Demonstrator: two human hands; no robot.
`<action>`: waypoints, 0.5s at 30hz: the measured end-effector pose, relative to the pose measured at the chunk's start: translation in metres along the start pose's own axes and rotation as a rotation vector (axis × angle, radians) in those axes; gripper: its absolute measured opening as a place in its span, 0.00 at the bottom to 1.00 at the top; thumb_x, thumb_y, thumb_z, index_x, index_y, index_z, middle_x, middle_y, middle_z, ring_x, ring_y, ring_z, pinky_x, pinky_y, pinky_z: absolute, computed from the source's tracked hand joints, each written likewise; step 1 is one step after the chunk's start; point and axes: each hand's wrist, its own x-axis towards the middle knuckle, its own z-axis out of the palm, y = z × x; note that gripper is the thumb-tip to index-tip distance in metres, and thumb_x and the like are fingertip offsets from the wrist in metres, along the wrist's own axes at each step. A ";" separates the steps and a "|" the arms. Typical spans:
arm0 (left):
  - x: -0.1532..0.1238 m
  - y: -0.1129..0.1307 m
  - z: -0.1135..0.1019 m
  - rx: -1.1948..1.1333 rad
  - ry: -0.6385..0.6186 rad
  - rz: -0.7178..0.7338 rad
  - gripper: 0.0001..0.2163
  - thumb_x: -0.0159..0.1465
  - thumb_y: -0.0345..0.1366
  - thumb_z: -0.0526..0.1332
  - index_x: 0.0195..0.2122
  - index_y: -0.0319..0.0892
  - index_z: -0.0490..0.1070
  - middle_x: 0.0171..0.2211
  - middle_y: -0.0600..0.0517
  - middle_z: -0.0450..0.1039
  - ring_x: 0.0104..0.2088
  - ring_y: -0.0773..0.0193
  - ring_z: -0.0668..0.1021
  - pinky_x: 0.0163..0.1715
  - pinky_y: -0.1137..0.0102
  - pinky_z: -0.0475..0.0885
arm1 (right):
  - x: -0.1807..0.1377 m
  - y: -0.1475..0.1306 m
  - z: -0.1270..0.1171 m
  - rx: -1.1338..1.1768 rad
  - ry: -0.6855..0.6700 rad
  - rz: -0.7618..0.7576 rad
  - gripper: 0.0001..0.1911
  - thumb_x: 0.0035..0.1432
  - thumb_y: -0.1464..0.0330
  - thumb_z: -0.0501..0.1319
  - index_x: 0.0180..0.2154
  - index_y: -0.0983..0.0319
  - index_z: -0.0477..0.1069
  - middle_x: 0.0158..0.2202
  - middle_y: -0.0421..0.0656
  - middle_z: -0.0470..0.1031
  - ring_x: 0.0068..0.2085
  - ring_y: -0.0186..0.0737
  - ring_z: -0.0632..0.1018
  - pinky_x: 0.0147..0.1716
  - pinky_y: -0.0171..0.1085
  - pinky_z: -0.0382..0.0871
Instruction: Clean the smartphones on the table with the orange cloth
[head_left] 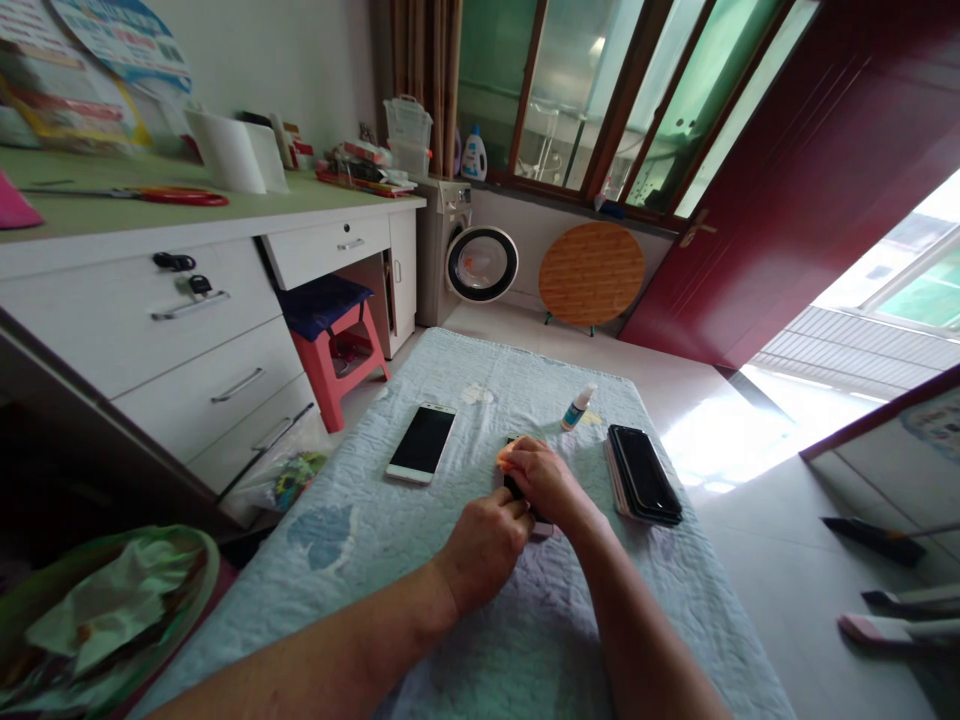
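A dark-screened phone lies on the quilted cloth, mostly covered by both hands. My left hand grips its left side with curled fingers. Over the upper part of the screen, my right hand pinches a small orange cloth or pad against it; the exact kind is hard to make out. To the left rests a white phone with a black screen, face up. A small spray bottle with a blue label stands beyond my hands. On the right is a stack of phones, a black one on top.
The light blue quilted cover spreads over the table. Left of it stand a red stool, a white drawer desk and a bin with crumpled tissue. Behind are a washing machine with its door open and a round wooden tabletop.
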 end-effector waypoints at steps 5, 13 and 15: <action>0.000 0.002 -0.001 -0.015 0.004 -0.030 0.08 0.68 0.32 0.54 0.34 0.40 0.71 0.35 0.49 0.75 0.39 0.59 0.74 0.40 0.66 0.73 | 0.010 0.008 0.014 -0.057 0.130 -0.015 0.12 0.64 0.71 0.54 0.43 0.62 0.76 0.46 0.47 0.74 0.50 0.42 0.71 0.52 0.39 0.64; -0.002 0.002 0.002 0.019 0.023 -0.007 0.08 0.68 0.30 0.54 0.34 0.39 0.71 0.35 0.48 0.75 0.37 0.59 0.75 0.36 0.67 0.73 | 0.014 0.018 0.015 0.015 0.150 -0.089 0.12 0.62 0.74 0.54 0.40 0.62 0.76 0.44 0.46 0.75 0.50 0.41 0.72 0.53 0.41 0.64; -0.002 0.002 0.003 0.033 0.035 0.003 0.08 0.67 0.30 0.54 0.33 0.39 0.71 0.34 0.48 0.75 0.36 0.59 0.75 0.36 0.66 0.73 | 0.011 0.016 0.011 0.034 0.110 -0.127 0.11 0.61 0.75 0.55 0.38 0.61 0.77 0.43 0.45 0.76 0.48 0.40 0.73 0.53 0.40 0.65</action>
